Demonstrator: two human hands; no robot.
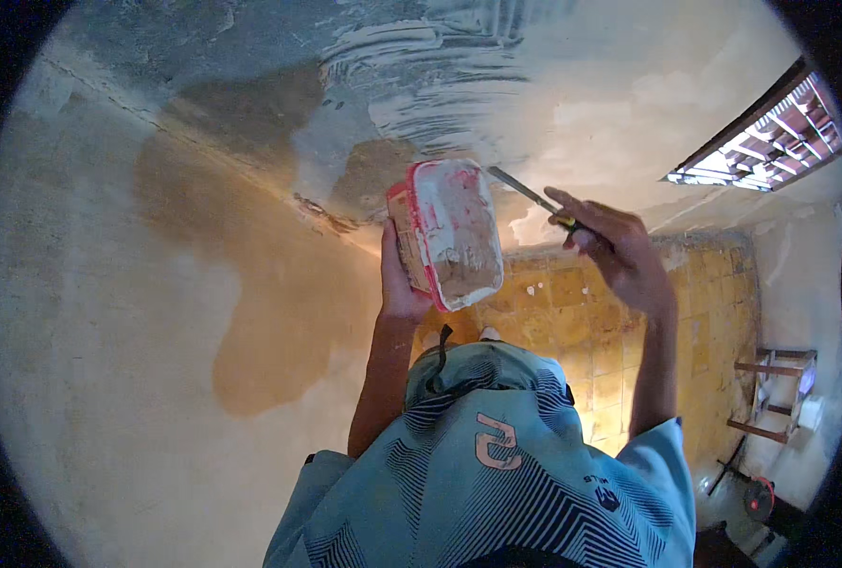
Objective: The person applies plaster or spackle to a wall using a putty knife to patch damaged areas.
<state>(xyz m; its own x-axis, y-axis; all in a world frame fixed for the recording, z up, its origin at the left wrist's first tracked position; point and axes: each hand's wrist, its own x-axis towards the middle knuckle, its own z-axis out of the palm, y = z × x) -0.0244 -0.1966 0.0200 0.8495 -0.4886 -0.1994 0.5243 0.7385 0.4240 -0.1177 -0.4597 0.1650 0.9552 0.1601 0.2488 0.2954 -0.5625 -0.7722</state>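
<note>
My left hand is wrapped round the side of a plastic tub with a red rim, held tilted so its inside shows. White, paste-like filler coats its inner walls and bottom. In my right hand is a putty knife with a black and yellow handle. Its thin metal blade is seen nearly edge-on, the tip just right of the tub's upper corner. Beyond both hands, the wall carries fresh white streaks over grey and brown patches.
A second wall with a damp-looking brown patch meets the first on the left. Yellow tiles cover the floor. A slatted window opening is at upper right. A wooden stool-like frame and a fan-like object stand at right.
</note>
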